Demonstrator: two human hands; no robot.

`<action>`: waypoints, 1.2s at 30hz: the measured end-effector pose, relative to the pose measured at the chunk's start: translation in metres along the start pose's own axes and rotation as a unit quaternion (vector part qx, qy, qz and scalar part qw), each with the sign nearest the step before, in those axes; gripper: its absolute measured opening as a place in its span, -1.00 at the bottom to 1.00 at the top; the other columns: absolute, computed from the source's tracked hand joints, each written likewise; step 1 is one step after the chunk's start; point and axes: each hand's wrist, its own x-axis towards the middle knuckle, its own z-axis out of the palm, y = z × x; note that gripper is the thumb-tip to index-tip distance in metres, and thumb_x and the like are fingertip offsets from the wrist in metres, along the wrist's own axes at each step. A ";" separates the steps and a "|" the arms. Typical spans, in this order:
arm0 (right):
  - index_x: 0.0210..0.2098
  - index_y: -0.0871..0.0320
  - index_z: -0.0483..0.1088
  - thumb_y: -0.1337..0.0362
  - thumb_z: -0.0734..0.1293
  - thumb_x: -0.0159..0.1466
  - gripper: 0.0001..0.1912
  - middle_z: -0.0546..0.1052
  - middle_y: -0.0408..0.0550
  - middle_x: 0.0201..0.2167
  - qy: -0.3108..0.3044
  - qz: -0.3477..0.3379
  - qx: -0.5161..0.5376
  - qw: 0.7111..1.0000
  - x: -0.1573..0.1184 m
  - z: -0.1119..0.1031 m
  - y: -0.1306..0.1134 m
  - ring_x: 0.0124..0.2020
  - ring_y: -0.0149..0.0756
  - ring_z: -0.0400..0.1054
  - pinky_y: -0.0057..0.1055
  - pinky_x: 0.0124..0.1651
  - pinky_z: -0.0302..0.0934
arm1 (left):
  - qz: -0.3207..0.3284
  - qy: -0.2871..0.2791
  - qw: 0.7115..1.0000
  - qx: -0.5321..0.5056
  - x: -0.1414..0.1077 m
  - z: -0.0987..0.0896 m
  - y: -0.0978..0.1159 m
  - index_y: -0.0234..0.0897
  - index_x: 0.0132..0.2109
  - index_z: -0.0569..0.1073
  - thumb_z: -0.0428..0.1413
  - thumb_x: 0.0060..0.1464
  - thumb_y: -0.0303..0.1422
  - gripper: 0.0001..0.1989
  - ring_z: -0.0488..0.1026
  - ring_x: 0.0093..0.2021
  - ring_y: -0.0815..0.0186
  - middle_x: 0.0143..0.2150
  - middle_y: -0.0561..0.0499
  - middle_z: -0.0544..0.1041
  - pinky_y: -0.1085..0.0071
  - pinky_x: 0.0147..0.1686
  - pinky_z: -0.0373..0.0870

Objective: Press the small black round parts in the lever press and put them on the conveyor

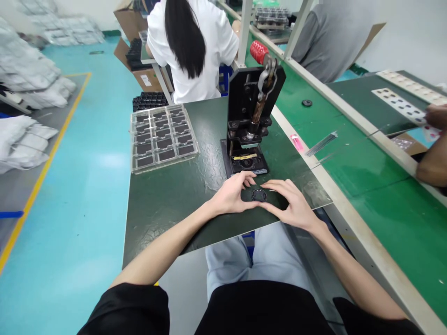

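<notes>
A small round black disc-shaped part [259, 195] sits between my two hands, close to the table's front edge. My left hand [233, 194] curves around its left side, the thumb along the near rim and the fingers bent beyond it. From the other side my right hand [291, 203] grips it, thumb at the near rim and index finger by the far right rim. Both thumb tips nearly meet. Just behind my hands stands a black hand press [254, 116] with a red lever grip [259, 52], raised, and a yellow strip [245, 157] on its base.
A clear tray [162, 160] of black parts lies on the dark green table [157, 204], left. On the green conveyor [366, 149] are a black round piece [307, 103] and thin strips [321, 143]. Co-workers [195, 42] sit ahead and at right, one hand near a perforated white sheet [400, 107].
</notes>
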 end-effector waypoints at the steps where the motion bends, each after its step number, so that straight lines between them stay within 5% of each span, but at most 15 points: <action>1: 0.15 0.09 0.44 0.10 0.47 0.33 -0.55 0.57 0.12 0.09 -0.011 -0.002 0.004 1.000 -0.001 0.002 0.002 0.05 -0.01 0.49 -0.06 0.08 0.35 | 0.007 0.020 1.000 -0.003 0.002 -0.005 0.003 -0.20 0.09 0.35 0.40 0.01 -0.15 -0.41 0.53 -0.23 0.29 -0.14 -0.02 0.58 0.34 -0.22 0.51; 8: 0.14 0.04 0.47 0.17 0.47 0.35 -0.61 0.62 0.12 0.07 0.012 -0.022 0.026 0.999 -0.008 0.015 0.006 0.03 -0.03 0.58 -0.08 0.01 0.38 | -0.105 0.214 0.971 -0.018 0.013 -0.026 0.005 -0.22 -0.15 0.42 0.15 0.19 -0.31 -0.88 0.38 -0.46 0.43 -0.41 0.09 0.49 0.50 -0.47 0.33; 12: 0.10 0.03 0.51 0.24 0.47 0.34 -0.67 0.65 0.10 0.03 0.033 -0.031 0.047 0.998 0.004 0.009 0.000 -0.02 -0.05 0.60 -0.12 -0.04 0.41 | -0.170 0.221 0.960 -0.040 0.016 -0.026 -0.005 -0.23 -0.20 0.42 0.17 0.14 -0.35 -0.90 0.38 -0.48 0.43 -0.44 0.10 0.47 0.53 -0.50 0.31; 17: 0.05 0.04 0.54 0.18 0.48 0.33 -0.70 0.65 0.06 0.04 0.106 -0.035 0.017 0.994 0.054 0.007 0.005 0.00 -0.04 0.58 -0.10 -0.02 0.38 | -0.193 0.226 0.953 -0.054 0.017 -0.026 -0.008 -0.23 -0.21 0.43 0.17 0.13 -0.38 -0.92 0.38 -0.48 0.44 -0.44 0.11 0.46 0.54 -0.48 0.30; 21: 0.03 0.06 0.56 0.12 0.48 0.33 -0.69 0.66 0.04 0.02 0.087 -0.041 -0.002 0.995 0.086 0.017 0.023 -0.12 -0.07 0.55 -0.08 -0.03 0.38 | -0.196 0.214 0.955 -0.059 0.018 -0.027 -0.008 -0.23 -0.22 0.42 0.18 0.12 -0.39 -0.92 0.37 -0.49 0.44 -0.46 0.13 0.44 0.54 -0.48 0.30; 27: 0.06 0.06 0.55 0.08 0.50 0.29 -0.61 0.66 0.02 0.00 0.083 -0.034 0.008 0.996 0.087 0.019 0.042 -0.21 -0.13 0.48 -0.13 -0.11 0.38 | -0.188 0.200 0.961 -0.043 0.018 -0.026 -0.009 -0.22 -0.22 0.42 0.17 0.11 -0.42 -0.92 0.36 -0.48 0.44 -0.47 0.14 0.43 0.53 -0.46 0.33; 32: -0.12 0.06 0.60 0.07 0.48 0.30 -0.75 0.69 -0.04 -0.15 0.164 0.000 0.021 0.986 0.075 0.013 0.043 -0.31 -0.21 0.44 -0.24 -0.27 0.29 | -0.185 0.200 0.961 -0.038 0.017 -0.025 -0.011 -0.21 -0.22 0.42 0.18 0.11 -0.41 -0.92 0.36 -0.49 0.44 -0.47 0.14 0.43 0.53 -0.47 0.32; 36: -0.32 0.11 0.56 0.03 0.34 0.43 -0.67 0.59 -0.11 -0.45 0.311 0.021 0.022 0.950 0.099 -0.013 0.036 -0.60 -0.40 0.13 -0.34 -0.51 -0.01 | -0.177 0.188 0.966 -0.029 0.016 -0.025 -0.013 -0.21 -0.20 0.40 0.17 0.13 -0.39 -0.90 0.34 -0.50 0.44 -0.47 0.15 0.43 0.52 -0.47 0.31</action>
